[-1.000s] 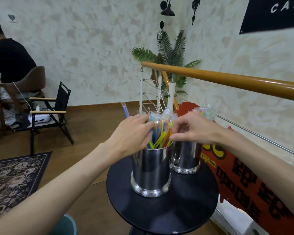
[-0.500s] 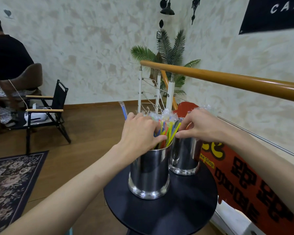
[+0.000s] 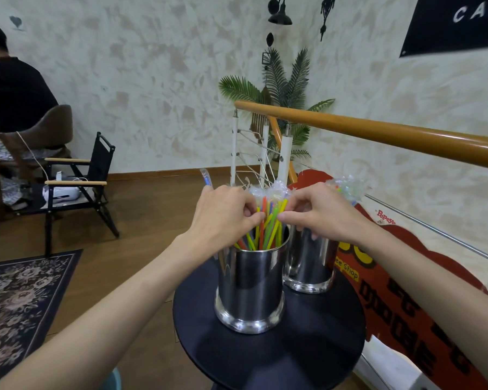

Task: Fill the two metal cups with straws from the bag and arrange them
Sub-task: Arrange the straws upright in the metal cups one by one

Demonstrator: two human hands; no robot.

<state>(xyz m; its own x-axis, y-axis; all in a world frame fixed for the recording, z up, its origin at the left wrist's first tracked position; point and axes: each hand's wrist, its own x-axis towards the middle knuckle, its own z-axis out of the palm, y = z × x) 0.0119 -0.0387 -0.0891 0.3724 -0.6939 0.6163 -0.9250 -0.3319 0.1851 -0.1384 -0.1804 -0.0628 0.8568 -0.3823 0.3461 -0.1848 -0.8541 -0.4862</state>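
Straws (image 3: 266, 223) fill the near metal cup (image 3: 250, 288): thin plastic tubes in yellow, green, orange and blue, each in a clear wrapper that crinkles into a tuft at the top. They stand upright to slightly tilted and fan outward above the rim. The cup is a polished steel cylinder with a flared, mirror-bright foot, standing on a round black surface (image 3: 316, 347) with a smooth, faintly glossy top. A second metal cup (image 3: 307, 263) of the same make stands just behind and to the right of the first, close beside it; whether they touch cannot be told. More wrapped straws (image 3: 347, 187) rise from it behind the right wrist.

Left hand (image 3: 223, 218): fingers curled, tips pinching straws at the left side of the bundle. One blue wrapped straw (image 3: 205, 180) sticks up behind this hand. Right hand (image 3: 321, 212): fingers curled, tips pinching straws at the right side of the same bundle. Both grips are closed on straws of the near cup, above its rim.

Behind the surface runs a rounded wooden handrail (image 3: 378, 133) on white posts, with a red signboard (image 3: 406, 291) below it. The floor is brown wood, with a patterned rug (image 3: 20, 294) at the left.
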